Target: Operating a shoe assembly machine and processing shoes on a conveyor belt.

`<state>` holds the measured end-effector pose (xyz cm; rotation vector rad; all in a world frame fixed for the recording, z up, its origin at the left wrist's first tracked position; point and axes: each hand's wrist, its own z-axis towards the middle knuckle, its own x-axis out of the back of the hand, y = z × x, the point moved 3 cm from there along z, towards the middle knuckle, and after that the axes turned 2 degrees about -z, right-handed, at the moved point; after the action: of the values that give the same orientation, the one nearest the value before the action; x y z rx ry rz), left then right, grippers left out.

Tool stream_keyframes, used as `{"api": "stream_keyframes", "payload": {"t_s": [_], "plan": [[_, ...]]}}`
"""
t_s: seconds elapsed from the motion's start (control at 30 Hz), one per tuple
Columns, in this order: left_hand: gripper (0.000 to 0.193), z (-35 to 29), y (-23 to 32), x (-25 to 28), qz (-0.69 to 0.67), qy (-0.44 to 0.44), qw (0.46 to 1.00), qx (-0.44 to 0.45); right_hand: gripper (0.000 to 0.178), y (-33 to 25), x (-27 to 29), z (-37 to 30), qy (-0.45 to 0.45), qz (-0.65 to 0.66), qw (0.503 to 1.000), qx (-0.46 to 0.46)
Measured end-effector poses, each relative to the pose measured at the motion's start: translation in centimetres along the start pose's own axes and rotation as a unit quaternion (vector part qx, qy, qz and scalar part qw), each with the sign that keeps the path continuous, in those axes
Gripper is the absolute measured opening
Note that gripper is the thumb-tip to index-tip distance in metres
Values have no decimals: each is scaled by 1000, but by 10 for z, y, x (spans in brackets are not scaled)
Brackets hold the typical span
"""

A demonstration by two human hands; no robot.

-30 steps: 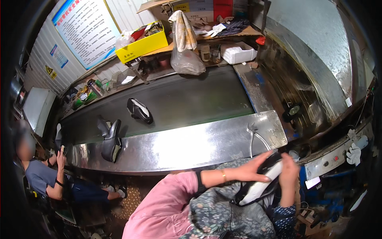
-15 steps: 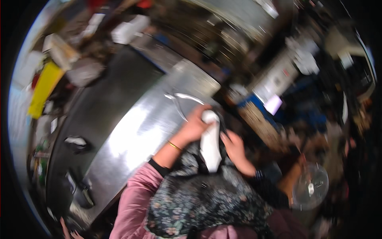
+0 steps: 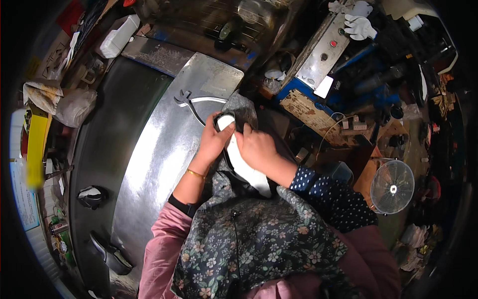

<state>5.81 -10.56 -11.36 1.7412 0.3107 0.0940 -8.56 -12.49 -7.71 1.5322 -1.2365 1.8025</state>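
Note:
Close to my body, a black shoe upper (image 3: 227, 162) wraps a long white shoe-last or insole piece (image 3: 240, 165), pale side up. My left hand (image 3: 214, 141) is closed round its far end, thumb lying on the white surface. From the other side, my right hand (image 3: 257, 150) grips the same end, fingers bent at the black rim. Just beyond my left hand, metal pincers (image 3: 185, 99) lie with handles spread on the shiny metal worktop (image 3: 164, 134). Grey material (image 3: 242, 107) shows behind the shoe; what it belongs to I cannot tell.
Left of the metal worktop runs a dark belt (image 3: 119, 114) carrying a black shoe (image 3: 110, 254) and another black-and-white piece (image 3: 92, 197). A control box (image 3: 323, 50) with buttons stands at the far right, white gloves (image 3: 359, 27) beside it. A round fan (image 3: 393, 187) is at right.
My right hand has come from the shoe's right side onto its far end, beside my left thumb. The whole view has shifted and turned, and is sharper now.

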Motion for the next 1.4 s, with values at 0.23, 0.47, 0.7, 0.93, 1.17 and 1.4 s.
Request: {"api": "stream_keyframes", "payload": {"t_s": [0.23,0.47,0.7,0.93,1.17,1.4], "plan": [[51,-6,4,3,-239,-86,965,64,69,41,-43,-44,-126,485,864,-51],[42,-23,9,17,512,92,844,126,79,-18,-19,-18,-187,321,919,-130],[56,-46,11,19,408,-48,910,48,73,9,-49,-27,-114,606,783,-83],[53,-88,19,15,414,27,905,93,60,1,-51,-32,-6,573,820,-13],[61,-90,-5,30,-82,48,990,102,59,6,20,5,-86,492,861,96],[68,-131,57,127,567,195,794,95,35,210,279,-9,260,-47,963,-47]]}}
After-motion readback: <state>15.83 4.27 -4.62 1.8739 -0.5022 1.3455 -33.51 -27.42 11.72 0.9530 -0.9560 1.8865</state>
